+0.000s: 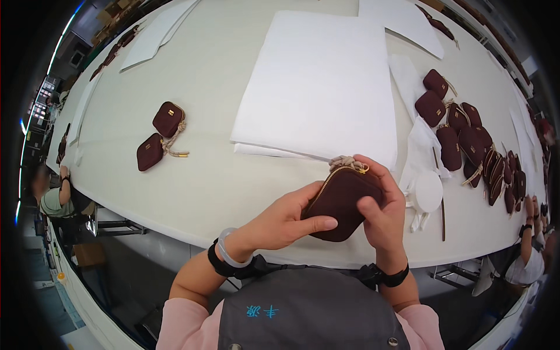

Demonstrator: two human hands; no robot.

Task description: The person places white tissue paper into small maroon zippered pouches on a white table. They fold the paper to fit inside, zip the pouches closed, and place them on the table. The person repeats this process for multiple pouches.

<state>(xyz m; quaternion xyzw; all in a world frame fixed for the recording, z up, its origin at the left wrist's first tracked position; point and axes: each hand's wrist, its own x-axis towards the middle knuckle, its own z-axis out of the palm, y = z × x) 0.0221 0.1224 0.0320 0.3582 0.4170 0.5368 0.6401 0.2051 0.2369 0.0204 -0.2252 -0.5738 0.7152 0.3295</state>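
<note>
A dark maroon zip pouch (343,201) is held between my two hands above the table's near edge. Its gold zipper runs along the upper left side, and a beige knotted cord sits at its top. My left hand (286,217) grips the pouch's left side, thumb across the front. On the right side, my right hand (385,204) wraps around it, thumb bent over the face and fingers behind. The fingers behind the pouch are partly hidden.
Two maroon pouches (168,120) with cords lie to the left. A stack of white sheets (318,81) lies ahead. At the right are many pouches (471,144), crumpled white tissue (429,143), a white round object (427,191) and a thin brown stick (443,213). Other people sit at both sides.
</note>
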